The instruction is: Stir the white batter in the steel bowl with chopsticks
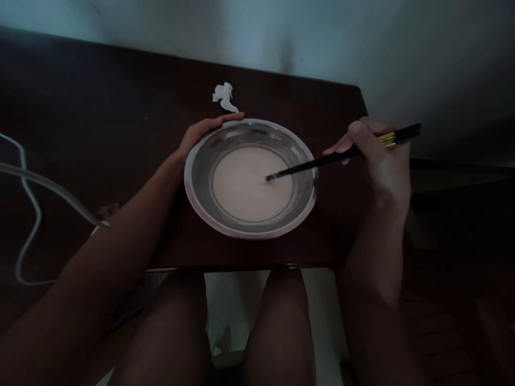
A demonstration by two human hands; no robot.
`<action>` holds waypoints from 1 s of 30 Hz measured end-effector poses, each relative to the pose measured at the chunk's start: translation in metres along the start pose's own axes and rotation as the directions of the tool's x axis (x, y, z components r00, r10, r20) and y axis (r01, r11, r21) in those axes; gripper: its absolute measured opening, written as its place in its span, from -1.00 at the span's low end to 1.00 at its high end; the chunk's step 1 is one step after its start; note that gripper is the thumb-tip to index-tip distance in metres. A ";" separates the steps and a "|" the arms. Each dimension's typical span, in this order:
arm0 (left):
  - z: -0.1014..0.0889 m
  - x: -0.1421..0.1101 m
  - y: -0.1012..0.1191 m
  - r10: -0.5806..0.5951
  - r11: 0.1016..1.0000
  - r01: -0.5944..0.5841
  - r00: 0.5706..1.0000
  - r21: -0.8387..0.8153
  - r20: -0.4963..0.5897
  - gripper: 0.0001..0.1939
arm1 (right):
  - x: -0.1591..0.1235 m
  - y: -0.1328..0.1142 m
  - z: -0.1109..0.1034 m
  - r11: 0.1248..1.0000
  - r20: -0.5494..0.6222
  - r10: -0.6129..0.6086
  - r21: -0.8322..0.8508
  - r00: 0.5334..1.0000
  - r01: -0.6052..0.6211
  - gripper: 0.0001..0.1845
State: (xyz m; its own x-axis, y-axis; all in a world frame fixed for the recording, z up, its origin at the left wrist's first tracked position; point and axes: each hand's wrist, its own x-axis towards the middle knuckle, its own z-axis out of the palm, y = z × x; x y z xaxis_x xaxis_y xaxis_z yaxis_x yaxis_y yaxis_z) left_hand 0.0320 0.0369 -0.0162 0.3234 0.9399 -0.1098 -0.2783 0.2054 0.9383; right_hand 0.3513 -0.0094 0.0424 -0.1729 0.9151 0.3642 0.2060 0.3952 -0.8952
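A shallow steel bowl [201, 185] sits on a dark wooden table [100, 134] and holds a pale, smooth liquid [245, 185]. My left hand [201, 131] curls round the bowl's far left rim, its fingers lying along the edge. My right hand [376, 155] is closed on black chopsticks [314, 163] with gold bands near their top. The chopstick tips dip into the liquid near its middle.
A crumpled white tissue [223, 95] lies on the table just behind the bowl. A white cable [30, 198] loops over the table's left side. A pale wall runs behind the table. My knees show below the table's near edge.
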 end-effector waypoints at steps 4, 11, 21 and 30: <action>0.003 0.000 0.000 0.009 1.000 -0.009 1.000 -0.015 -0.027 -0.46 | 0.000 -0.005 0.006 0.999 0.152 0.034 0.023 0.988 -0.037 -0.59; -0.005 0.004 -0.002 0.005 0.999 -0.005 1.000 -0.032 0.007 -0.52 | 0.004 0.000 0.004 1.000 0.008 -0.019 -0.016 1.000 0.019 -0.60; -0.004 0.002 0.000 0.009 0.998 -0.008 0.999 0.059 -0.033 -0.52 | 0.004 -0.002 0.009 0.999 0.082 -0.005 -0.040 0.997 0.009 -0.61; -0.005 0.001 -0.001 0.012 0.999 -0.011 1.000 0.042 -0.011 -0.55 | 0.002 -0.004 0.010 1.000 0.179 0.007 -0.017 0.984 -0.004 -0.61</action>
State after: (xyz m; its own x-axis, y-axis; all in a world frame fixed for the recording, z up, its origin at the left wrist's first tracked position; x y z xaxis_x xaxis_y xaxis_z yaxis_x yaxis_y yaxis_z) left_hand 0.0281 0.0392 -0.0190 0.3097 0.9453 -0.1024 -0.2439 0.1830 0.9524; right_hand 0.3406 -0.0099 0.0446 -0.3413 0.8887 0.3061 0.2232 0.3930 -0.8921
